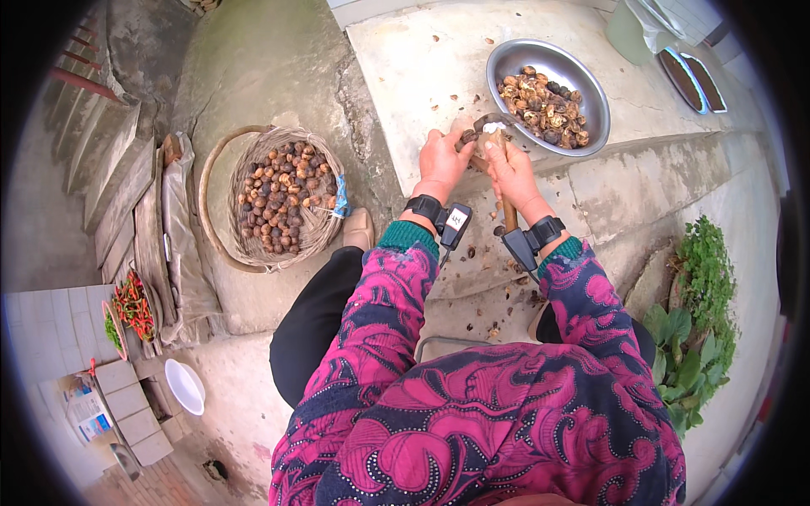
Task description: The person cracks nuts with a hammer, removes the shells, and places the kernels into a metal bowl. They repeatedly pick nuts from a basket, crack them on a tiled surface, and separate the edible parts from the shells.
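Note:
Between the fingers of my left hand [443, 160] is a dark walnut [469, 136], held at the edge of the concrete step. My right hand [514, 173] grips the wooden handle [509, 214] of a tool with a curved, dark metal head [495, 118], close beside the walnut. What the head touches is partly hidden by my fingers. Just beyond my hands stands a steel basin [600, 107] with cracked nuts and shells [538, 104] in it. On the left, a wicker basket [314, 245] with a hooped handle holds many whole brown nuts [278, 196].
Shell bits lie scattered on the step [405, 76] and the ground below. Leafy plants [686, 354] grow at the right. A pale green bucket [633, 35] and slippers [693, 82] stand at the top right. Wooden boards [149, 215], red peppers [134, 307] and a white basin [185, 387] are at the left.

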`<state>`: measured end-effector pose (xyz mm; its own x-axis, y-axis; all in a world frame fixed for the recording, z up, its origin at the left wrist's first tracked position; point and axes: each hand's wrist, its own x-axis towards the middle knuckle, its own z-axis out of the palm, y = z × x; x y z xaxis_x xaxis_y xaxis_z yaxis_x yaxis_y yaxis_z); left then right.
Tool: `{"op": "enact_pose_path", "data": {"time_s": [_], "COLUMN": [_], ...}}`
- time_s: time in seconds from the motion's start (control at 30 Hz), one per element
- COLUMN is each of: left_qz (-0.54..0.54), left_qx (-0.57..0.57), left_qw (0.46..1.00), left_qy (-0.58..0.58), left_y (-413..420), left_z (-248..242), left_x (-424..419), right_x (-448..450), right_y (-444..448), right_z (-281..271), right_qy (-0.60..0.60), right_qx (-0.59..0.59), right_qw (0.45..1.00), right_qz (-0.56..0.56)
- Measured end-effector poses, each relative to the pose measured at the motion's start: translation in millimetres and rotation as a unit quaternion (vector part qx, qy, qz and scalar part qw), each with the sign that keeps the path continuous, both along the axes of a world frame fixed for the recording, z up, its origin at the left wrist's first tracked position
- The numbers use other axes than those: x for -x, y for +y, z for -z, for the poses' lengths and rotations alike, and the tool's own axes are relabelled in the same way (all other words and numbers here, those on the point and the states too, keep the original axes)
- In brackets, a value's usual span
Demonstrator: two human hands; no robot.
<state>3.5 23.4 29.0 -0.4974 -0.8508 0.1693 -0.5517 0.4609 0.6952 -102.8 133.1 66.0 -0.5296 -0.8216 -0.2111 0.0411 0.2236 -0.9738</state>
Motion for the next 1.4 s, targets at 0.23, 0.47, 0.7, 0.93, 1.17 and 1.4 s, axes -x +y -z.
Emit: {"op": "enact_pose_path", "data": {"time_s": [0.23, 0.47, 0.7, 0.93, 1.17, 1.4], "left_qz": [-0.017, 0.004, 0.072, 0.060, 0.026, 0.057], "left_qx": [-0.029, 0.004, -0.232, -0.247, -0.080, -0.012], "left_qw": [0.999, 0.994, 0.951, 0.957, 0.994, 0.996], "left_qy": [0.037, 0.110, 0.193, 0.139, 0.069, 0.061], "left_y": [-0.6, -2.8, -32.4, -28.5, -11.6, -14.2], "left_z": [-0.3, -38.9, -77.0, -26.9, -8.1, 4.0], "left_x": [-4.6, 46.2, 99.9, 13.8, 3.1, 10.5], "right_x": [3.1, 3.4, 24.5, 17.2, 1.1, -11.0], "right_y": [27.6, 59.9, 82.6, 78.5, 73.0, 62.4], "right_z": [-10.3, -15.0, -21.9, -5.8, 5.0, 11.6], "right_qy": [-0.060, -0.152, -0.143, -0.188, -0.164, -0.133], "right_qx": [0.078, 0.122, 0.150, 0.147, 0.137, 0.098], "right_qw": [0.995, 0.967, 0.951, 0.943, 0.961, 0.976], "right_qz": [0.026, 0.165, 0.230, 0.233, 0.176, 0.145]}}
